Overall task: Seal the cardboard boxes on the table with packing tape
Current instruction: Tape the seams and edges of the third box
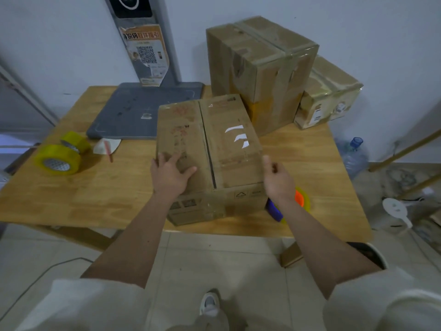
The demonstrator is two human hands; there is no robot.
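A brown cardboard box [222,144] lies at the near middle of the wooden table [100,197], its two top flaps folded down with a bare seam between them. My left hand [170,174] rests flat on the near left flap, fingers spread. My right hand [278,179] hovers at the box's near right corner, fingers loosely curled and holding nothing. A tape dispenser [290,205] with orange and blue parts lies on the table under my right wrist. Two yellow tape rolls [60,156] sit at the left.
A tall taped box [260,68] and a smaller taped box [329,94] stand at the back right. A grey stand base [143,111] occupies the back middle, with a white scrap [106,146] beside it. A water bottle [353,154] stands on the floor to the right.
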